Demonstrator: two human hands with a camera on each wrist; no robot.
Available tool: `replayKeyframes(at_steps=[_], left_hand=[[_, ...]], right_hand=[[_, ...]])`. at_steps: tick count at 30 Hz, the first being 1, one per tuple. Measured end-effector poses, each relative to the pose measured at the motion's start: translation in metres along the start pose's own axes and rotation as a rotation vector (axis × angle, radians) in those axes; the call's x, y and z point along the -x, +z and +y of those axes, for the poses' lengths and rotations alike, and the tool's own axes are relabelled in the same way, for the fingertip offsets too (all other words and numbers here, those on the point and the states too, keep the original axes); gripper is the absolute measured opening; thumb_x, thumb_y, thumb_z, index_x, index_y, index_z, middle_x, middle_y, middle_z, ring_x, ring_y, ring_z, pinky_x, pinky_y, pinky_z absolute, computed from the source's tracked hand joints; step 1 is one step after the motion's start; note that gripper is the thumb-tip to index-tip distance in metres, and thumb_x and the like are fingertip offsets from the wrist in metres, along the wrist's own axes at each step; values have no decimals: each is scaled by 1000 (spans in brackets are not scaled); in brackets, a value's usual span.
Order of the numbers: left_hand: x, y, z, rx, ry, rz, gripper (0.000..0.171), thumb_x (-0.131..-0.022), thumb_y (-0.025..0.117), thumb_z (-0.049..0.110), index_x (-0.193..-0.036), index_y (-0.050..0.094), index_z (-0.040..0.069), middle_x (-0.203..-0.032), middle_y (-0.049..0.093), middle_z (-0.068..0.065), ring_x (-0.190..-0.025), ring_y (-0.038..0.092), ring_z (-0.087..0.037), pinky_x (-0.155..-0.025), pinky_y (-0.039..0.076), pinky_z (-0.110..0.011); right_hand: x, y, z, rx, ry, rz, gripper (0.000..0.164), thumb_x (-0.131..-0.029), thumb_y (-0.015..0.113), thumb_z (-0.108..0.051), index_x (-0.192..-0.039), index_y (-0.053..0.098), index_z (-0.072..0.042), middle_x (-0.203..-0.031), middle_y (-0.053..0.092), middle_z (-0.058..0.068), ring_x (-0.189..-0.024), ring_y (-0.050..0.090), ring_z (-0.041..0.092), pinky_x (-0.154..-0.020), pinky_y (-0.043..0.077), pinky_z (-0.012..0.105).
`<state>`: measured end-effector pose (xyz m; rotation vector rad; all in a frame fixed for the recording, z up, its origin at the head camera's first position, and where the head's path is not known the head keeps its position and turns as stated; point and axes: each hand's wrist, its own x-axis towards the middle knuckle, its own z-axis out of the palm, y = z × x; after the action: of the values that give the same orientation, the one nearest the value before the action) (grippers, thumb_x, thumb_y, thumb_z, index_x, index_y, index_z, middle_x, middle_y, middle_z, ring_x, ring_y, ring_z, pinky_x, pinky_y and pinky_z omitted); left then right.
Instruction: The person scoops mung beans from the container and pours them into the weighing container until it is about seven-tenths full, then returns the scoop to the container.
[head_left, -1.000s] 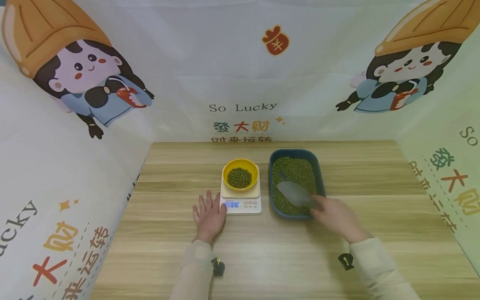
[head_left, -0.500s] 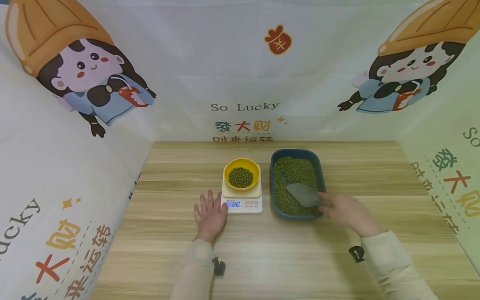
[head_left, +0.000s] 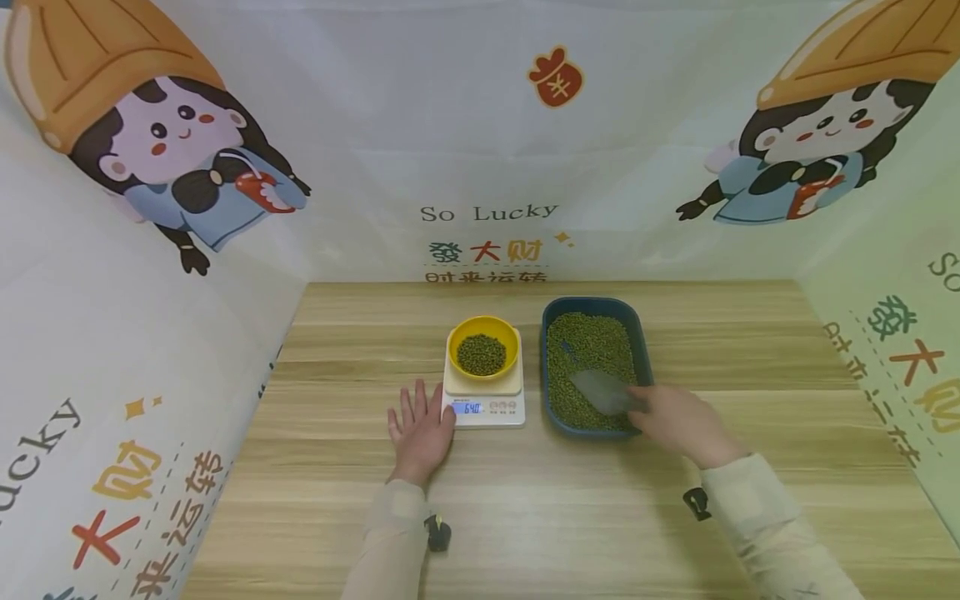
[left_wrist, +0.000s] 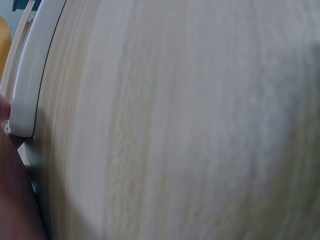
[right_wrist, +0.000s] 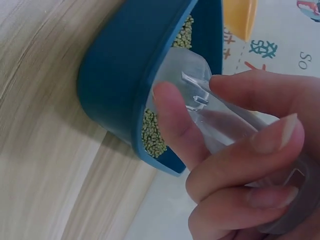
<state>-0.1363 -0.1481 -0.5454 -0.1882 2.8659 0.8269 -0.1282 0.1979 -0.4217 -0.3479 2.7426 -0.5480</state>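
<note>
My right hand (head_left: 682,423) grips the handle of a clear plastic scoop (head_left: 600,392), its fingers curled round it in the right wrist view. The scoop's blade hangs over the near part of a dark blue tub (head_left: 643,354) of green mung beans (head_left: 600,337). My left hand (head_left: 422,437) lies with fingers spread on the table, its thumb at the left edge of a white kitchen scale (head_left: 483,388). On the scale sits a yellow bowl (head_left: 483,324) with a smaller heap of beans (head_left: 481,356). The lit display (head_left: 468,408) appears to read 64.0.
The wood-grain table (head_left: 525,517) is bounded by a printed white cloth backdrop (head_left: 375,125) behind and at both sides. A small dark blue mark (head_left: 567,351) shows among the beans in the tub. Scale and tub stand side by side with a narrow gap.
The scoop has shifted right and then slightly back left over the tub, its blade tilting on the way. The left hand, bowl and display reading look the same.
</note>
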Motion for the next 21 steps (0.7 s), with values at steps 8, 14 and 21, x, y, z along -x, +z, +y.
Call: replayKeyframes(at_steps=[8, 14, 21], left_hand=[[0, -2, 1, -1, 2, 2, 55, -102, 22, 39, -151, 24, 14, -159, 0, -12, -140, -13, -34, -109, -11, -60], [-2, -2, 0, -9, 5, 5, 56, -102, 21, 40, -151, 23, 14, -159, -1, -11, -140, -14, -34, -109, -11, -60], [1, -3, 1, -2, 8, 3, 55, -102, 22, 39, -151, 25, 13, -159, 0, -12, -140, -13, -35, -109, -10, -61]], right_hand=[[-9, 8, 1, -26, 22, 27, 48, -92, 54, -18, -135, 48, 3, -73, 63, 3, -45, 49, 9, -40, 41, 28], [-17, 13, -1, -29, 25, 80, 48, -92, 54, -18, -135, 50, 1, -99, 67, 19, -43, 42, 11, -38, 39, 27], [-26, 22, -4, -39, 26, 110, 48, -93, 54, -19, -135, 48, 4, -119, 61, 28, -56, 53, 20, -49, 47, 35]])
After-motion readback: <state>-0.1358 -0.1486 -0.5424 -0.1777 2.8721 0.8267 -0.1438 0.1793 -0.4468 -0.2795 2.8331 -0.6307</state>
